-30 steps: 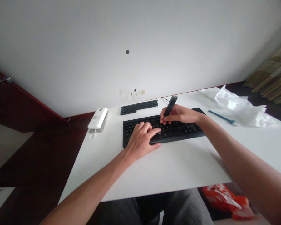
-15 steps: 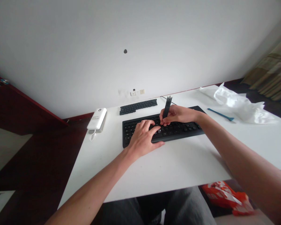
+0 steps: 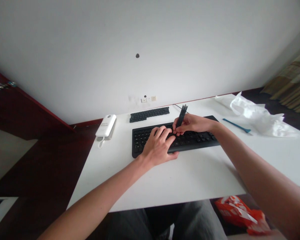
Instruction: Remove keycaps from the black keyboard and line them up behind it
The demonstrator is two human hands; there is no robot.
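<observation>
The left hand (image 3: 158,146) arches palm-down with fingers spread over the black keyboard (image 3: 190,141) on the white surface (image 3: 185,180) — thumb at its near edge. The right hand (image 3: 188,123), forearm slanting in from lower right, pinches a dark pen-like tool (image 3: 181,115), top leaning right — its tip hidden.

The right hand (image 3: 191,122) hides the bottom of a black tool (image 3: 182,115); the left hand (image 3: 158,146) covers some keyboard (image 3: 192,138) keys. The curtain (image 3: 291,80) is cut off at right.
</observation>
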